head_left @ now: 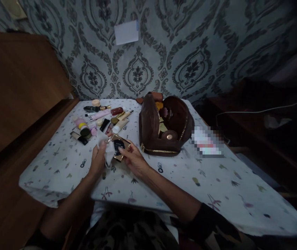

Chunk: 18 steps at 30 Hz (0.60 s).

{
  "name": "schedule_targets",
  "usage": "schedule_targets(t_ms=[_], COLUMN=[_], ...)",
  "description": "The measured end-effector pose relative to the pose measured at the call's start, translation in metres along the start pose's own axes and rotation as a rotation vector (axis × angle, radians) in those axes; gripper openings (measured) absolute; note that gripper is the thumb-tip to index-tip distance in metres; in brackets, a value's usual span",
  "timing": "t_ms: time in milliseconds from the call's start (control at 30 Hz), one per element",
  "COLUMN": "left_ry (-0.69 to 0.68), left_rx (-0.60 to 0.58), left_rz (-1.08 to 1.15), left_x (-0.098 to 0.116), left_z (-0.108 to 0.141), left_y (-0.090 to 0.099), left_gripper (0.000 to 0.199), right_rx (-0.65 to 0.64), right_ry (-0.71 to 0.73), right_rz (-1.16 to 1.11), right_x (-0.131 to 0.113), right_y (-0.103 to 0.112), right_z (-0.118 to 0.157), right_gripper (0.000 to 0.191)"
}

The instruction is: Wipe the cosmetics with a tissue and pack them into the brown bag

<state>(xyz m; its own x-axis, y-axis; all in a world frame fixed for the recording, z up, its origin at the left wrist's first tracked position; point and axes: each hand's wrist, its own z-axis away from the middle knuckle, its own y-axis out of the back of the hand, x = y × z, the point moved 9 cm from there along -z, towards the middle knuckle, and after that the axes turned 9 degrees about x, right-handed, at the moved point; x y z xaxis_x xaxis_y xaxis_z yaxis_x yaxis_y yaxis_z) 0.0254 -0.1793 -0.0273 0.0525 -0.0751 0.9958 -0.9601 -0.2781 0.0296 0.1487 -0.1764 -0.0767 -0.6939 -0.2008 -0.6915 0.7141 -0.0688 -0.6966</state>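
Gold-edged compact (118,143) tilted, printed face toward me; I can't call its long axis.
Right hand (136,161) pinches it, fingers partly hidden; left hand (97,159) closed on white tissue (109,152).

wht sheet (126,33) on patt'd wall (138,74), brn panel (20,83) at l.

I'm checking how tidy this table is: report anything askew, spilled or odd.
One oddity: right of the brown bag, a pixelated patch hides what lies there. The cosmetics lie jumbled at left and the bag gapes open, but no spill or damage shows.
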Motion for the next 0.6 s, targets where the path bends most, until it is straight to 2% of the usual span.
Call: schedule_targets(t_ms=[100, 200, 267, 333, 467, 600], left_ry=[0.019, 0.036, 0.115, 0.207, 0.35, 0.31], left_rx=[-0.065, -0.227, -0.33, -0.378, -0.375, -0.248], left_rz=[0.035, 0.014, 0.011, 0.055, 0.287, 0.431], left_x=[-0.003, 0.0, 0.0, -0.001, -0.004, -0.015], left_z=[-0.007, -0.016, -0.02, -0.021, -0.019, -0.012], left_y=[0.0, -0.006, -0.013, -0.018, -0.03, -0.03], left_gripper=[0.066, 0.067, 0.064, 0.061, 0.05, 0.059], right_rx=[-0.014, -0.047, -0.084, -0.127, -0.191, -0.152], right_ry=[-0.011, -0.033, -0.05, -0.088, -0.202, -0.192], right_rz=[0.083, 0.14, 0.178, 0.196, 0.125, 0.007], right_x=[0.002, 0.001, 0.001, 0.004, 0.012, 0.008], right_y=[0.002, 0.001, -0.003, -0.007, -0.016, -0.015], right_z=[0.0, 0.002, 0.005, 0.009, 0.016, 0.012], right_gripper=[0.053, 0.052, 0.049, 0.047, 0.049, 0.044])
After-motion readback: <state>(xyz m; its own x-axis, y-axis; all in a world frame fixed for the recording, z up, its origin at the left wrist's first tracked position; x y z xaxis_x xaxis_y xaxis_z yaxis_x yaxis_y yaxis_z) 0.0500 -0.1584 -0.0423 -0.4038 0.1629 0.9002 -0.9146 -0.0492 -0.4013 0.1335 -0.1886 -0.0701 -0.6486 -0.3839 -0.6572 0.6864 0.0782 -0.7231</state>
